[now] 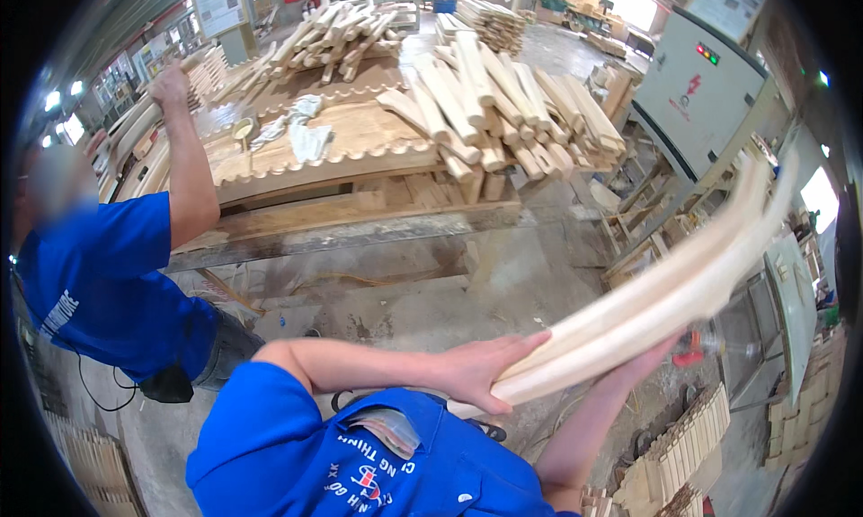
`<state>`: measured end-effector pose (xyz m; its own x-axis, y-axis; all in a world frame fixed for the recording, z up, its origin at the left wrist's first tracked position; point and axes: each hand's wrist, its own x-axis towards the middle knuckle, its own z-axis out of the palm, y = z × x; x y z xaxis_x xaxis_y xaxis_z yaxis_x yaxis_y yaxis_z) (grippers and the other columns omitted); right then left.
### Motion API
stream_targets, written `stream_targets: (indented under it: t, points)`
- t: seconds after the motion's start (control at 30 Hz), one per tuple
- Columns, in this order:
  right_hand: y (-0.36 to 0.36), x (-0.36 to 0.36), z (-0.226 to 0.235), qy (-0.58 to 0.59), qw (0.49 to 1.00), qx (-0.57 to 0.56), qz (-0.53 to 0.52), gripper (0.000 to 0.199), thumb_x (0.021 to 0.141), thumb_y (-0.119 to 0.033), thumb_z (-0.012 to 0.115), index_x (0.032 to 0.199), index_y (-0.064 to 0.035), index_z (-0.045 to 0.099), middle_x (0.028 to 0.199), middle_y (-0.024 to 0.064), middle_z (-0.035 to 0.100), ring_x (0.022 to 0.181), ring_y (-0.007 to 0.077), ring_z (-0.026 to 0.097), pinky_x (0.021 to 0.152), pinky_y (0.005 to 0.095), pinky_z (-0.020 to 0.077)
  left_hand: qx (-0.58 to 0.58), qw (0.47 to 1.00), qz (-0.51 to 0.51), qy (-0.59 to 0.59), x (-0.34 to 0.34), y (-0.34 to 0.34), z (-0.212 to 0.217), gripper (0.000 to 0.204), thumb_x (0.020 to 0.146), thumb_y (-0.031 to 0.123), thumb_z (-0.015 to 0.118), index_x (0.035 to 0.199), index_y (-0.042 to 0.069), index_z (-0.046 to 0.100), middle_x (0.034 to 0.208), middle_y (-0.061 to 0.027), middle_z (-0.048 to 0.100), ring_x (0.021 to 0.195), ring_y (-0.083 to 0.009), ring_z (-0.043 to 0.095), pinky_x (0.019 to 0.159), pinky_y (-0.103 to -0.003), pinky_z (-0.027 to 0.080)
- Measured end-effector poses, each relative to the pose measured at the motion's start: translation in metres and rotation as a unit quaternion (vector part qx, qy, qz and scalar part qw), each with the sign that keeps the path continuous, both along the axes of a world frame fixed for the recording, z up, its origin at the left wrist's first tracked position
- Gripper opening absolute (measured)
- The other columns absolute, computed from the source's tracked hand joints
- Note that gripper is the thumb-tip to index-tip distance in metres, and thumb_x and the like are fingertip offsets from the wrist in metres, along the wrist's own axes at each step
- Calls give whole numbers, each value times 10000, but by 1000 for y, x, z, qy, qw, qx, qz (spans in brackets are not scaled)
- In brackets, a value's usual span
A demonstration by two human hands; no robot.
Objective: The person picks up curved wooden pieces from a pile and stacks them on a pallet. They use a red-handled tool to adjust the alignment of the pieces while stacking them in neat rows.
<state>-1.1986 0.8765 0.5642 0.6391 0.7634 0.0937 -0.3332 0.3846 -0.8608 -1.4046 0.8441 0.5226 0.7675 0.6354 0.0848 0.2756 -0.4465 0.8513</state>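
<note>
Curved wooden pieces, pale and bowed like chair parts, lie as a bundle across both hands of the person wearing the camera, running from the near centre up and out to the right, where the far ends blur against a grey cabinet. The left hand reaches across the chest and lies flat against the near end of the bundle, fingers straight and together, pressing on the wood rather than wrapped round it. The right hand supports the bundle from below; most of it is hidden behind the wood, so I cannot tell how its fingers are set, only that it touches the underside.

Far beyond the bundle stands a low wooden platform with a scalloped edge. A heap of straight pale wooden blanks sits on its right part, a second heap lies farther back, and a crumpled grey cloth rests near the middle. At the left a co-worker in a blue shirt stretches one arm up, that hand on more stacked wood at the far left. Stacks of small slats stand near the right on the dusty concrete floor.
</note>
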Motion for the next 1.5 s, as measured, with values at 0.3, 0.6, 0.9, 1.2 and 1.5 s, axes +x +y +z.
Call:
stream_targets:
  t: [0.3, 0.6, 0.9, 1.2, 1.5]
  points:
    - [122, -271, 5, -1, 917, 79, 390, 412, 939, -393, 328, 1022, -35, 513, 906, 99, 591, 795, 152, 619, 703, 287, 549, 19, 909, 413, -39, -184, -50, 19, 1089, 600, 244, 718, 1406, 10, 25, 1337, -270, 327, 1217, -329, 392, 998, -349, 330]
    - [168, -446, -23, -48, 856, 72, 510, 233, 896, -247, 502, 803, -65, 613, 728, 27, 592, 626, 91, 538, 585, 254, 454, 0, 828, 524, -197, -311, 13, -8, 936, 669, 166, 659, 1400, 4, 98, 1296, -200, 372, 1124, -247, 447, 925, -336, 397]
    - [77, -233, -86, 109, 861, 92, 488, 525, 889, -228, 524, 1320, -115, 247, 645, 75, 551, 419, 122, 510, 366, 239, 397, -134, 833, 535, -35, -386, 83, 17, 421, 889, 146, 469, 1292, 34, 417, 1275, -167, 457, 1127, -267, 468, 920, -361, 390]
    - [-131, 59, -187, -62, 962, -266, -10, 227, 780, -212, 558, 934, -51, 515, 587, 81, 524, 396, 184, 496, 395, 329, 407, 193, 958, 209, -19, -68, 134, 37, 432, 864, 93, 507, 1285, 39, 427, 1262, -159, 474, 1118, -265, 480, 908, -356, 400]
    - [-381, 114, -291, -164, 658, -543, -495, 291, 677, -251, 594, 885, -48, 585, 1117, 198, 470, 950, 324, 503, 750, 408, 440, 125, 905, -394, 97, 278, -54, -34, 483, 776, 138, 629, 1225, 40, 480, 1189, -119, 537, 1055, -245, 522, 866, -354, 418]
